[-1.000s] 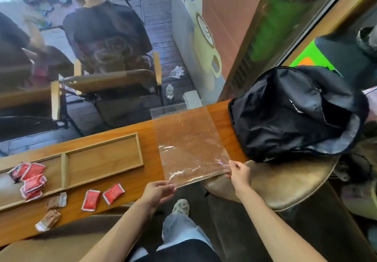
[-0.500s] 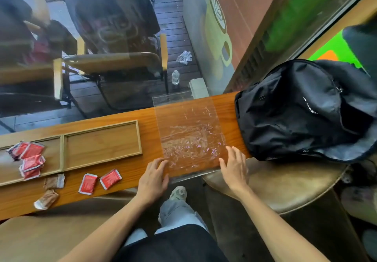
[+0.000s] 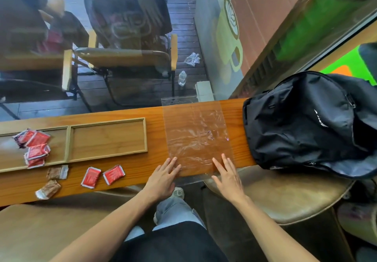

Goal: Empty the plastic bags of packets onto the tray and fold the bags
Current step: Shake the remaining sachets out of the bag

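A clear plastic bag (image 3: 195, 137) lies flat across the narrow wooden counter (image 3: 130, 172), its near edge hanging over the front. My left hand (image 3: 163, 178) presses its near left corner with straight fingers. My right hand (image 3: 228, 176) lies flat on the near right corner. A wooden two-compartment tray (image 3: 108, 138) sits to the left; several red packets (image 3: 34, 147) lie in its left compartment. Two red packets (image 3: 102, 176) and two brown packets (image 3: 53, 180) lie on the counter in front of the tray.
A black backpack (image 3: 310, 122) rests on the counter's right end and on a tan stool (image 3: 285, 196). Behind the counter is a window with chairs and seated people beyond it. My legs are below the counter edge.
The bag was held up by its near corners; it now lies flat on the counter, and both hands have opened and press it down. The view has tilted downward.
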